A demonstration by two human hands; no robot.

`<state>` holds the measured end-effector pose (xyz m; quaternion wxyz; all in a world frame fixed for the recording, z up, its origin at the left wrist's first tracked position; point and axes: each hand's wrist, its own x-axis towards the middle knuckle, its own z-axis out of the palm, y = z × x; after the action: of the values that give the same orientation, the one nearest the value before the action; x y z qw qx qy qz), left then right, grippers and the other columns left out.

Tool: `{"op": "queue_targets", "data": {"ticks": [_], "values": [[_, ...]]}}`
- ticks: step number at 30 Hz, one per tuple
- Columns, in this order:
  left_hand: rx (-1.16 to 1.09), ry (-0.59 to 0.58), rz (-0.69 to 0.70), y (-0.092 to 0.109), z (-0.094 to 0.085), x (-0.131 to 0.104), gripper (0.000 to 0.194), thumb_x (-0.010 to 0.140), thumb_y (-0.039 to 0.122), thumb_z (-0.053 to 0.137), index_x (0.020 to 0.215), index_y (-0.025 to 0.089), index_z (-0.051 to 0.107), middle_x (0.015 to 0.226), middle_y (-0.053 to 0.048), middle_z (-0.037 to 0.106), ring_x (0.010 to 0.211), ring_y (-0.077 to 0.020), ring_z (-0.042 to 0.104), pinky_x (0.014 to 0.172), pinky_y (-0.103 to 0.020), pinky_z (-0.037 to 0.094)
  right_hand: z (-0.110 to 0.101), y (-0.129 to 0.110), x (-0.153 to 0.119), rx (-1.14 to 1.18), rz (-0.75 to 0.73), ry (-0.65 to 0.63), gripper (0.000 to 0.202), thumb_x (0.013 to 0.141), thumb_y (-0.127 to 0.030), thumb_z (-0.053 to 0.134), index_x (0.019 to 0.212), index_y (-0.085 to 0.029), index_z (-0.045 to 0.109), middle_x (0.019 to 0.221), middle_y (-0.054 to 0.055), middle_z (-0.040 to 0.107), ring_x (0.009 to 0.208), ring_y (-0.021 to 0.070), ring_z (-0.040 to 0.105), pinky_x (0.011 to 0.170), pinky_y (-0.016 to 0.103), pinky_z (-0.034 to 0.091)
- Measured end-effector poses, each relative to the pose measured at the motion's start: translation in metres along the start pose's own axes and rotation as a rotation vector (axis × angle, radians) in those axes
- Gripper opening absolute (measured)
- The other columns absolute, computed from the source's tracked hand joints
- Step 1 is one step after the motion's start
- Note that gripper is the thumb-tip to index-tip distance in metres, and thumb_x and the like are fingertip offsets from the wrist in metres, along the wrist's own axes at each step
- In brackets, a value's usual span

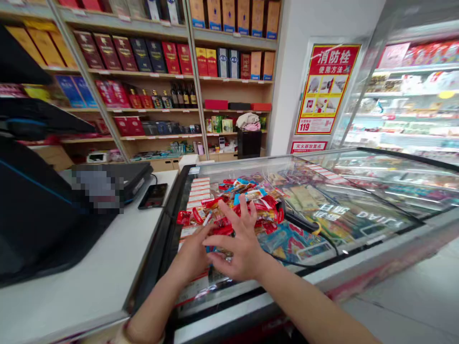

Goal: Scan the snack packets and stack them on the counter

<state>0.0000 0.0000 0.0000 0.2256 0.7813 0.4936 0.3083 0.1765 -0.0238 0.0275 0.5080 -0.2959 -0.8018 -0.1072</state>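
Observation:
A loose pile of small snack packets, mostly red with some blue and clear wrapping, lies on the glass lid of a chest freezer. My right hand hovers over the near side of the pile, its fingers spread and nothing visible between them. Beside it on the left, my left hand reaches to the pile's near left edge. Its index finger is stretched out; the other fingertips are partly hidden behind my right hand. A black handheld scanner with a cable lies right of the packets.
To the left, a white counter bears a dark phone and a black checkout machine. Shelves of boxed bottles stand behind. A red and yellow poster hangs on the wall; a lit display fridge is at right.

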Motion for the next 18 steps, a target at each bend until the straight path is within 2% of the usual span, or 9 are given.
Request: {"op": "queue_targets", "data": {"ticks": [4, 6, 7, 10, 13, 16, 18], "values": [[0.062, -0.023, -0.142, 0.007, 0.002, 0.0, 0.055, 0.061, 0.022, 0.073, 0.114, 0.02, 0.057, 0.096, -0.004, 0.068, 0.09, -0.0215, 0.062, 0.083, -0.032, 0.045, -0.03, 0.013, -0.005, -0.124, 0.135, 0.012, 0.036, 0.083, -0.029, 0.058, 0.119, -0.027, 0.06, 0.151, 0.006, 0.036, 0.144, 0.0357, 0.024, 0.116, 0.058, 0.014], [0.058, -0.05, -0.204, 0.011, 0.002, 0.0, 0.052, 0.057, 0.024, 0.077, 0.106, 0.021, 0.059, 0.086, 0.0, 0.066, 0.08, -0.019, 0.061, 0.075, -0.029, 0.044, -0.05, 0.032, -0.019, -0.19, 0.265, 0.025, 0.039, 0.084, -0.025, 0.054, 0.123, -0.025, 0.056, 0.144, 0.009, 0.045, 0.14, 0.0319, 0.034, 0.114, 0.054, 0.025], [0.046, -0.059, -0.224, 0.012, 0.001, 0.0, 0.049, 0.056, 0.025, 0.078, 0.102, 0.021, 0.06, 0.084, 0.001, 0.064, 0.078, -0.0182, 0.06, 0.073, -0.028, 0.043, -0.06, 0.045, -0.028, -0.219, 0.337, -0.012, 0.043, 0.084, -0.026, 0.054, 0.127, -0.024, 0.053, 0.142, 0.01, 0.048, 0.137, 0.0307, 0.039, 0.113, 0.051, 0.03], [-0.021, -0.072, -0.269, 0.016, -0.005, -0.001, 0.044, 0.052, 0.026, 0.078, 0.094, 0.02, 0.064, 0.082, 0.001, 0.064, 0.079, -0.0192, 0.06, 0.072, -0.028, 0.043, -0.09, 0.087, -0.061, -0.311, 0.577, -0.219, 0.064, 0.079, -0.028, 0.055, 0.14, -0.018, 0.041, 0.139, 0.014, 0.051, 0.131, 0.0303, 0.047, 0.109, 0.049, 0.038], [-0.119, -0.118, -0.274, 0.016, -0.014, -0.001, 0.033, 0.055, 0.027, 0.075, 0.085, 0.019, 0.069, 0.082, -0.001, 0.068, 0.084, -0.0221, 0.062, 0.077, -0.03, 0.044, -0.112, 0.116, -0.082, -0.404, 0.785, -0.484, 0.08, 0.072, -0.03, 0.063, 0.145, -0.012, 0.036, 0.141, 0.018, 0.049, 0.13, 0.0326, 0.048, 0.108, 0.046, 0.04], [-0.2, -0.085, -0.262, 0.015, -0.021, 0.001, 0.022, 0.058, 0.033, 0.073, 0.074, 0.018, 0.071, 0.077, -0.002, 0.07, 0.08, -0.023, 0.062, 0.077, -0.032, 0.045, -0.118, 0.127, -0.083, -0.487, 0.888, -0.68, 0.076, 0.074, -0.031, 0.064, 0.143, -0.011, 0.04, 0.14, 0.019, 0.051, 0.126, 0.0344, 0.052, 0.105, 0.047, 0.041], [-0.277, 0.019, -0.263, 0.015, -0.024, 0.002, 0.025, 0.056, 0.037, 0.075, 0.072, 0.018, 0.071, 0.075, -0.002, 0.07, 0.076, -0.0227, 0.062, 0.072, -0.032, 0.047, -0.115, 0.13, -0.076, -0.549, 0.895, -0.707, 0.067, 0.08, -0.03, 0.059, 0.141, -0.011, 0.043, 0.134, 0.019, 0.056, 0.119, 0.0335, 0.057, 0.1, 0.045, 0.044]]}}
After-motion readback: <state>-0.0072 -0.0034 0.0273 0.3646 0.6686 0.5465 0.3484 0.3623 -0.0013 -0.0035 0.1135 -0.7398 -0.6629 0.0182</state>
